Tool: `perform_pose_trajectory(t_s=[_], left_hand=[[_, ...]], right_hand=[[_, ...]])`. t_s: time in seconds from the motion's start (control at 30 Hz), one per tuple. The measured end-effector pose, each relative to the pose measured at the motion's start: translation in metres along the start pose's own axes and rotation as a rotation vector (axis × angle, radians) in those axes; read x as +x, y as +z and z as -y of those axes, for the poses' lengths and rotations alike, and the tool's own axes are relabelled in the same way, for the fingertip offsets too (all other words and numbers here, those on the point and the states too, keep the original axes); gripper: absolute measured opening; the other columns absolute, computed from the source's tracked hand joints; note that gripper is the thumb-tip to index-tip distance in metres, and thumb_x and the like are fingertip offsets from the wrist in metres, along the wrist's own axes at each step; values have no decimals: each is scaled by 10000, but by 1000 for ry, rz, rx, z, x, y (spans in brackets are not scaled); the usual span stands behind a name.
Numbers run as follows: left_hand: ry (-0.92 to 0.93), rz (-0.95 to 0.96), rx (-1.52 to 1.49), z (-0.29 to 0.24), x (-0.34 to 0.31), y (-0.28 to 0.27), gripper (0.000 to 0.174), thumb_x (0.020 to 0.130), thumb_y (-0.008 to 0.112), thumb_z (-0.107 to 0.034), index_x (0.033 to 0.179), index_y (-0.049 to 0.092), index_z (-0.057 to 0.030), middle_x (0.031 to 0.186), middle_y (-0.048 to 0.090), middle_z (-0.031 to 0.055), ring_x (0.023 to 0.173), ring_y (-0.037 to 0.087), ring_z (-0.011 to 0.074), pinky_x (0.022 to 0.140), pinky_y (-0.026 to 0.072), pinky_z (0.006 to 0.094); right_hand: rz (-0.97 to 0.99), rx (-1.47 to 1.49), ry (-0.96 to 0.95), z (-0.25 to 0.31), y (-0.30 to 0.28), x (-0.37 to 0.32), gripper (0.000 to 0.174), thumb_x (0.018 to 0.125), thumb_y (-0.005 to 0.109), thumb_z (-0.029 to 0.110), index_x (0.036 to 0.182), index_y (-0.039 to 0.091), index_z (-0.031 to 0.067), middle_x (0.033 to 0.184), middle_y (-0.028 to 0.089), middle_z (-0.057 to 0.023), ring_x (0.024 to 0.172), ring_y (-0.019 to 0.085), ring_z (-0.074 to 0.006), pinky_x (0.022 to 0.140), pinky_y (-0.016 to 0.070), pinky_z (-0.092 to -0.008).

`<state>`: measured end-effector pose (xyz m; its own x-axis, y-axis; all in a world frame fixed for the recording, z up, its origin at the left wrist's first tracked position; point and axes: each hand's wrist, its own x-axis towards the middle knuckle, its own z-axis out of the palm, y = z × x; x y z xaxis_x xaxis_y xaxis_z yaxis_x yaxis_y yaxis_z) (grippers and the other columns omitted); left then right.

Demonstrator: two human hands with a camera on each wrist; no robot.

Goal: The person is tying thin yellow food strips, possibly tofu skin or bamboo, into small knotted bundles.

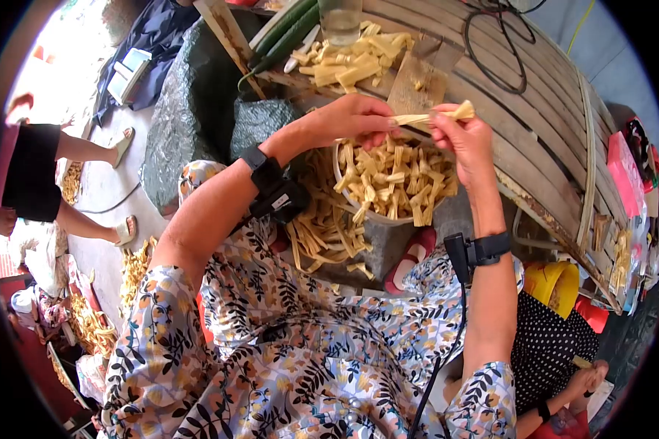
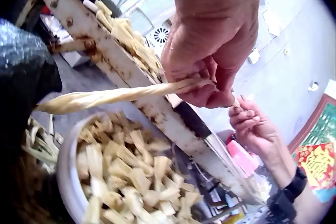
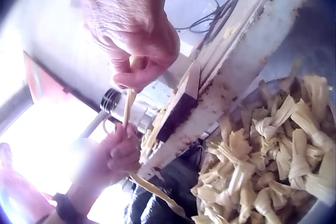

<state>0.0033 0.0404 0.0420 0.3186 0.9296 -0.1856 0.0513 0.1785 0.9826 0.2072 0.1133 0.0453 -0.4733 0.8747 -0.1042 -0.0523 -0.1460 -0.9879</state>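
A pale yellow, fibrous strip [image 1: 411, 118] is stretched between both hands above a white-rimmed bucket [image 2: 65, 155]. My left hand [image 1: 355, 121] pinches one side, and a long twisted tail [image 2: 100, 98] of strip hangs from it in the left wrist view. On the other side, my right hand [image 1: 465, 143] grips the strip between thumb and curled fingers, a flared end [image 1: 463, 110] sticking out past them. Short knotted pieces [image 1: 395, 175] of similar strip fill the bucket below. In the right wrist view, the right fingers hide part of the held strip.
Beyond the bucket stands a slatted wooden table [image 1: 542, 124] with a rusty edge, carrying more strips [image 1: 359, 62], a glass [image 1: 340, 22], cucumbers [image 1: 289, 33] and black cable [image 1: 520, 66]. Loose strips [image 1: 329, 230] lie left of the bucket. Other people's legs [image 1: 88, 150] and hands [image 1: 587, 380] show at both sides.
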Motion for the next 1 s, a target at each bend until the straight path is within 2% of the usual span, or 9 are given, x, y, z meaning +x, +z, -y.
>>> perform_pose_trajectory(t_s=[0.2,0.23,0.37,0.43,0.5,0.57,0.63,0.73,1.0], left_hand=[[78,-195,217,-8,-9,-22,197,857,528,-215,839,613,-39,622,520,-23,563,462,55,499,370,186],[66,-280,174,-28,-18,-15,208,867,514,-209,911,614,-32,700,569,-1,590,489,53,533,412,189],[452,-206,173,-139,-42,10,177,855,516,-203,904,610,-62,731,592,7,488,379,14,425,284,163],[515,-200,235,-150,-33,-2,204,856,517,-237,916,607,-64,715,581,3,501,396,21,432,296,171],[553,-271,536,-144,-10,-13,201,864,500,-237,920,612,-79,693,567,-9,508,399,27,437,309,183],[103,-355,796,-101,11,-25,120,838,550,-191,875,639,-119,639,518,-49,485,359,29,424,292,185],[86,-319,467,-47,40,-44,132,821,580,-166,814,636,-47,602,504,-31,507,401,24,441,317,177],[167,-411,323,-29,57,-48,153,815,584,-162,796,632,-18,583,499,-29,524,421,27,470,335,181],[295,-540,414,-26,72,-53,176,793,597,-179,798,645,-10,625,530,-29,566,444,46,510,361,204]], right_hand=[[-57,54,-63,16,-11,7,170,764,631,86,908,605,-3,706,602,-54,527,510,-44,452,406,-140],[-27,99,-111,27,-12,6,173,765,633,89,908,605,-4,703,601,-57,521,503,-42,445,398,-138],[96,328,-348,87,-9,-20,173,773,631,101,910,604,-1,701,598,-75,510,488,-44,425,367,-137],[64,359,-389,91,-3,-17,176,778,626,104,923,605,5,713,602,-84,512,489,-50,424,357,-133],[-5,275,-417,79,-3,3,171,778,621,90,933,610,18,726,605,-95,530,508,-64,433,383,-139],[-143,132,-276,41,-14,32,148,756,640,48,893,615,2,721,598,-72,592,559,-88,519,475,-190],[-179,127,-235,22,-12,50,140,757,638,46,886,613,-3,724,598,-61,598,563,-90,530,480,-194],[-237,126,-192,10,-10,63,132,759,633,45,879,611,-6,728,597,-52,600,564,-91,536,483,-194],[-267,171,-165,10,-8,72,141,757,636,47,883,610,-9,731,599,-51,602,565,-92,538,482,-186]])
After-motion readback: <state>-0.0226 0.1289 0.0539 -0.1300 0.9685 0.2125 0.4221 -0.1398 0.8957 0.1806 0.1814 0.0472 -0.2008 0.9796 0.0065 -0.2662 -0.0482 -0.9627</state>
